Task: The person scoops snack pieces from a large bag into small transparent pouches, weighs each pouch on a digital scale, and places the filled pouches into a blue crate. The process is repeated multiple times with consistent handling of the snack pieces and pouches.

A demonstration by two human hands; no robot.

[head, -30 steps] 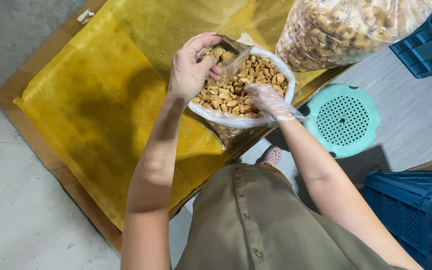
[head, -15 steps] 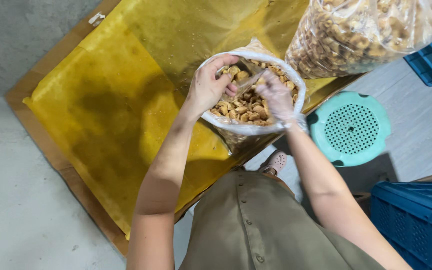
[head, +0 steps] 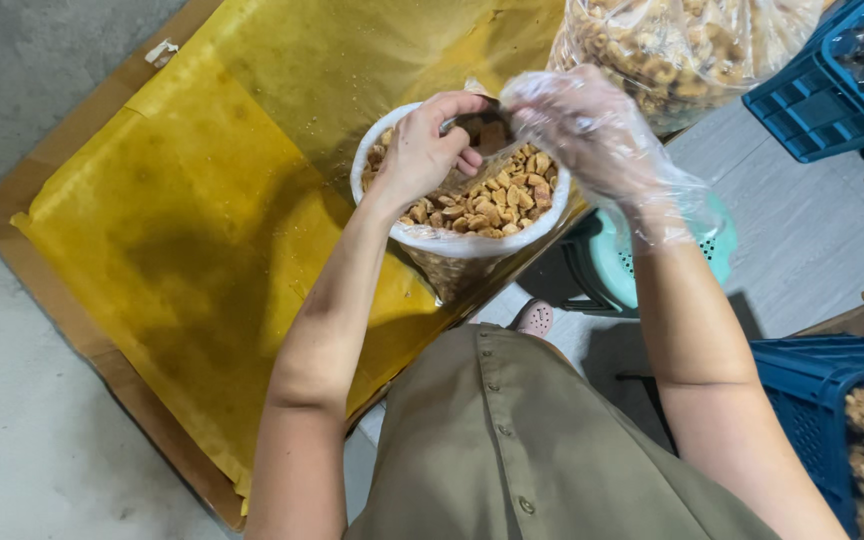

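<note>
Above the round white plastic tub [head: 376, 150] heaped with small golden-brown fried snack pieces [head: 492, 205], both of the person's hands meet over the far half of the rim. The bare left hand [head: 430, 150] is curled, thumb and fingers closed on a thin metal scoop [head: 472, 122] whose handle runs roughly across the tub toward the right, with its darker bowl end just beside the other hand. The right hand [head: 577, 125], covered in a loose clear plastic glove, is cupped with its fingers bent down toward the scoop's end; whether it pinches anything cannot be told through the wrinkled film. The left hand is the nearer of the two to the snack pieces, which lie directly under and slightly toward the person from both hands. The left forearm rises steeply from the lower middle of the view, the right one comes in from the lower right, elbow out.

The tub stands at the near edge of a yellow greasy paper sheet [head: 192, 230] spread over a brown board. Beyond it sits a large clear bag of the same snacks [head: 672, 50]; a turquoise perforated plastic stool [head: 712, 250] and blue plastic crates [head: 822, 90] stand on the floor to the right.
</note>
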